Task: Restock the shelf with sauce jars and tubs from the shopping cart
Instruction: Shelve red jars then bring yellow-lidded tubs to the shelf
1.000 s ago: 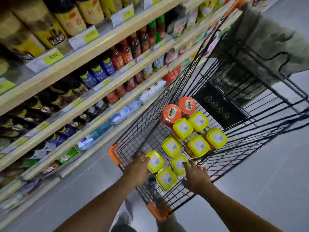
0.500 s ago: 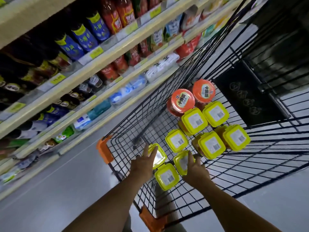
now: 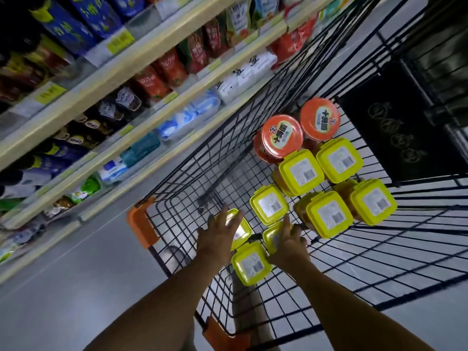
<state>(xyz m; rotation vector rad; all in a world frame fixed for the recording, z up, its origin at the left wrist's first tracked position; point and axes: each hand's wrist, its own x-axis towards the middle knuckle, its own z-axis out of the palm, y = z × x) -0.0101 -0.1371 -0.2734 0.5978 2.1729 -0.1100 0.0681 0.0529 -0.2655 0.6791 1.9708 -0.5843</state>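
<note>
Hands on two yellow-lidded tubs

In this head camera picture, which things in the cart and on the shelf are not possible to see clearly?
Head view, white lid labels: print too blurred to read.
Head view, leftmost tub under the left hand: the hand covers most of its lid.
Head view, right hand on the tilted tub: gripping or only resting, cannot tell.
Head view, shelf price tags: blurred, numbers unreadable.

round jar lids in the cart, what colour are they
The round jar lids are orange-red, seen best in the head view.
</note>
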